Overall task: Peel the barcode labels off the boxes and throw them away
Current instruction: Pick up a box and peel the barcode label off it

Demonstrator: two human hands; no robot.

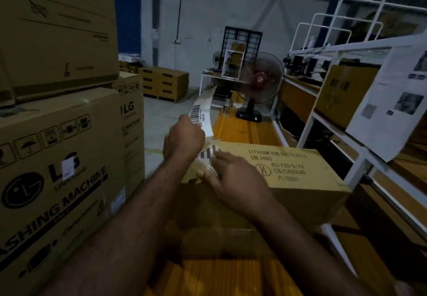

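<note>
White label (pixel 202 110) half-hidden in left grip (pixel 184 137)

I record a white label (pixel 203 115) with black bars at 12 o'clock, a tan box (pixel 300 180) with black print and a black-striped diamond at centre, and a red-hubbed, black-based fan (pixel 261 79) at 1 o'clock.

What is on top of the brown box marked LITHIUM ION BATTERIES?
The right hand rests flat on the box, partly covering a striped hazard label. The left hand pinches a barcode label held above its far corner. What the right hand covers cannot be seen.
</note>
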